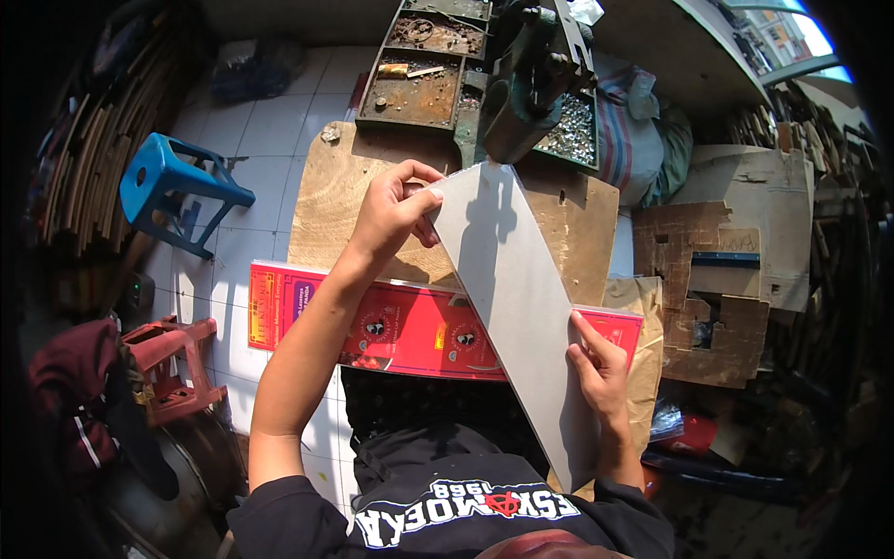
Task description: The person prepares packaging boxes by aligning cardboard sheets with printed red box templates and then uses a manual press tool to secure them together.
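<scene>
A long grey cardboard strip (pixel 521 279) slants across the middle, its far end at the working tip of a dark green bench press machine (pixel 521 116). My left hand (pixel 402 207) pinches the strip's left edge close to that far end, thumb on top. Farther down, my right hand (pixel 601 373) grips the right edge, with thumb and forefinger on the upper face. Under the strip lies a red printed cardboard strip (pixel 410 328), running crosswise along the near side of a wooden board (pixel 340 200). The exact contact between machine tip and strip is hard to make out.
Metal trays with small loose parts (pixel 410 93) flank the machine; silvery pieces (pixel 570 130) fill the right one. A blue stool (pixel 177 186) and a red stool (pixel 177 363) stand left. Brown cardboard pieces (pixel 675 238) and a striped sack (pixel 629 140) lie right.
</scene>
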### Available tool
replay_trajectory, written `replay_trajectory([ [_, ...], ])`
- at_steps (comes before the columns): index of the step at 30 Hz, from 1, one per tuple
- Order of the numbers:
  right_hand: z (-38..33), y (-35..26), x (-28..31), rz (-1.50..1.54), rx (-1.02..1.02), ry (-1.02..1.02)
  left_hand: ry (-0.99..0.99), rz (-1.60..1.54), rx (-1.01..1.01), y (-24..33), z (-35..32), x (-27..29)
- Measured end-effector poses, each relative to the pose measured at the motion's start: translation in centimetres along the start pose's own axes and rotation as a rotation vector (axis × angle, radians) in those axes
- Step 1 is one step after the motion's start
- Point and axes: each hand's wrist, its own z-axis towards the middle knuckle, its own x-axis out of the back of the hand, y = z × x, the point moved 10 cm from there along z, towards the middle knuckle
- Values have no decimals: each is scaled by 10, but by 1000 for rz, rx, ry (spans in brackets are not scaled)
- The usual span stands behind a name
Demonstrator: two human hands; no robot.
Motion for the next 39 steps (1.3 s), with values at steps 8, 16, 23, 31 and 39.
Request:
replay_trajectory([
  [8,3,-1,-2,-25,10,-10,18,2,12,-2,0,3],
  [16,2,3,-4,-5,7,-23,12,-32,19,-2,0,2],
  [23,2,3,-6,-7,19,-16,12,-30,22,-6,2,3],
  [31,2,6,-3,-31,-11,-7,2,7,16,-2,-1,2],
  [39,0,10,-4,16,-24,-5,-9,11,9,-3,3,-1],
])
